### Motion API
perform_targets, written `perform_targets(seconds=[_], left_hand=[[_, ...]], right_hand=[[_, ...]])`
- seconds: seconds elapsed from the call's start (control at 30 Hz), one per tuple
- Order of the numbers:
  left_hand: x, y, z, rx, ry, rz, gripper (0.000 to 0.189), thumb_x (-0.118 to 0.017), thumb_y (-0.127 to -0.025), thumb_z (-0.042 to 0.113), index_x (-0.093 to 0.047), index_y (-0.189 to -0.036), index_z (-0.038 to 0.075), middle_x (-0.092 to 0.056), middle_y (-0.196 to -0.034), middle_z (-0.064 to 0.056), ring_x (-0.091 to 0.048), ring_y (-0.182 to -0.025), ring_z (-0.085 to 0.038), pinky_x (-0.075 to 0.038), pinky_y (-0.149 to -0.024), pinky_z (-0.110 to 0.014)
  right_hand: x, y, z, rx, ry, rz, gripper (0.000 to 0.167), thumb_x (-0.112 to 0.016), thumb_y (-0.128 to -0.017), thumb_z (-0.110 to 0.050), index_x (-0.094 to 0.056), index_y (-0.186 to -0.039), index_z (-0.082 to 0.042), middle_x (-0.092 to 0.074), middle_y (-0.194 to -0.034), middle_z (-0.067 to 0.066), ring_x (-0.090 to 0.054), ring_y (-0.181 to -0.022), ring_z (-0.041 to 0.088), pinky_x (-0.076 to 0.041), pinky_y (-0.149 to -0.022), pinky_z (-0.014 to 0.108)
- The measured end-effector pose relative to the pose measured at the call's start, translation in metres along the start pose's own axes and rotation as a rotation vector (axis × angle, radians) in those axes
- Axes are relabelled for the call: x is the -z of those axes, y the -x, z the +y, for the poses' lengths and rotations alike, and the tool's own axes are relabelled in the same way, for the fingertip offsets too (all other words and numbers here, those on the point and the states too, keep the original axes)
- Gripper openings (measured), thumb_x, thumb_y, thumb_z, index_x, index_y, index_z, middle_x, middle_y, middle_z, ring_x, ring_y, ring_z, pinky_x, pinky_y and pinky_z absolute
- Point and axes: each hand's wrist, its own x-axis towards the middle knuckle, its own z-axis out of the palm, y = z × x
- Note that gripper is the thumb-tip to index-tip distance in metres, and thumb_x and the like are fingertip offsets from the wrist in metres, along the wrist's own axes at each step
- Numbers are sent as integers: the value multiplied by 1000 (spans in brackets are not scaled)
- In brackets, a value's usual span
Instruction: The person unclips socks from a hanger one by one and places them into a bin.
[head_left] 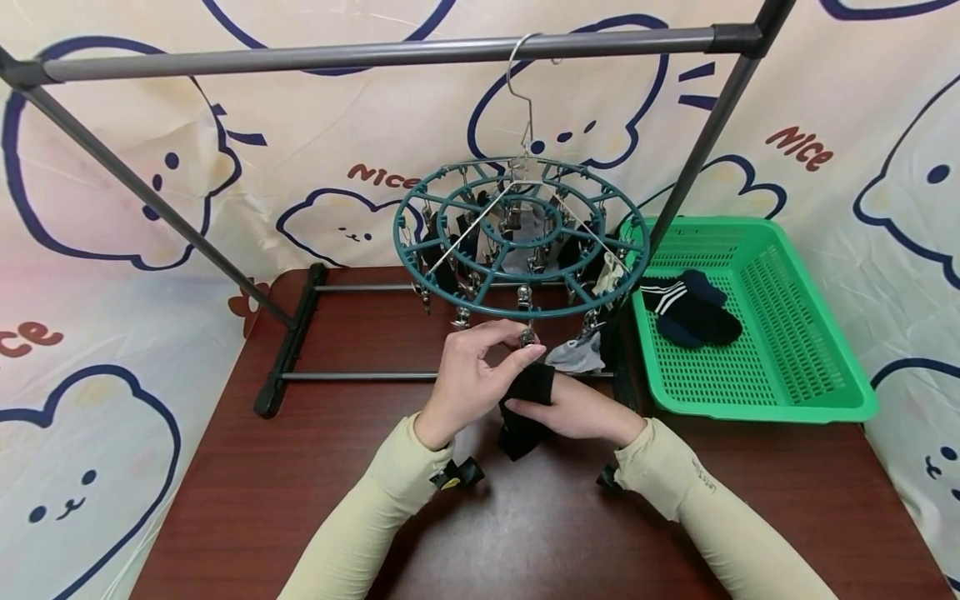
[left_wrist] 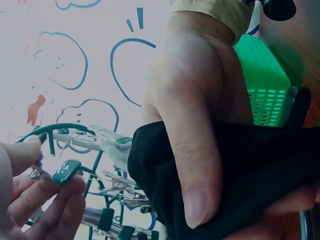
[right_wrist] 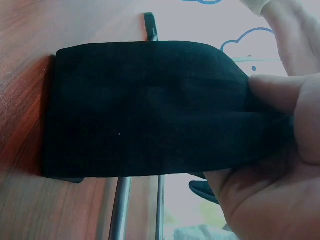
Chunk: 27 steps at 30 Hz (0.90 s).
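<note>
My left hand (head_left: 472,371) pinches a small metal clip (head_left: 528,337) at the near edge of a round green sock hanger (head_left: 517,313). In the left wrist view, its green-tipped end (left_wrist: 67,171) shows between the fingers. Just below, my right hand (head_left: 588,408) grips a black sock (head_left: 525,425), thumb on top and fingers underneath. The right wrist view shows the sock (right_wrist: 135,110) spread flat, apart from the clip. A grey sock (head_left: 581,354) hangs from the hanger to the right of the hands.
The hanger hooks onto a grey rack bar (head_left: 337,57); several dark socks and a pale one (head_left: 611,273) hang among its clips. At right, a green basket (head_left: 757,414) holds dark socks (head_left: 697,312). The rack's foot (head_left: 288,358) stands on the brown table (head_left: 247,500).
</note>
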Motion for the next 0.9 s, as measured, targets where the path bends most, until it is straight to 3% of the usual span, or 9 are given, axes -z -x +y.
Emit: perform_targets(seconds=[0.13, 0.4, 0.67, 0.77, 0.9], left_hand=[[1, 1, -1, 19, 0, 47, 16, -79, -91, 12, -79, -106, 5, -79, -97, -7, -74, -94, -16, -60, -82, -33], [2, 2, -1, 33, -33, 69, 16, -79, -91, 13, -78, -106, 6, -79, -96, -7, -74, -93, -17, -60, -81, -35], [7, 1, -1, 26, -31, 94, 13, -78, -92, 13, -78, -104, 8, -78, -92, -5, -72, -87, -15, -57, -76, -32], [8, 1, -2, 27, -46, 105, 13, -79, -92, 14, -79, -104, 9, -78, -92, -4, -72, -86, -14, -55, -74, -30], [10, 1, -3, 30, -55, 111, 14, -79, -92, 15, -79, -105, 9, -78, -92, -3, -72, -87, -14, -55, -74, -30]], right_hand=[[1, 1, -2, -14, 3, -3, 49, -61, -106, -29, -51, -153, -18, -57, -151, -1, -54, -139, 18, -43, -115, 48], [3, 5, -8, 3, -1, -25, 41, -61, -106, -27, -57, -146, -19, -61, -144, -3, -58, -132, 15, -45, -113, 46], [10, 10, -18, 40, -22, -24, 46, -63, -105, -25, -54, -150, -16, -56, -151, 0, -54, -138, 17, -42, -117, 49], [13, 15, -24, 52, -31, -42, 37, -62, -106, -27, -61, -142, -18, -62, -142, -2, -58, -130, 15, -45, -113, 45], [17, 23, -32, 64, -36, -59, 21, -60, -106, -29, -71, -123, -21, -69, -118, -6, -63, -108, 12, -51, -100, 36]])
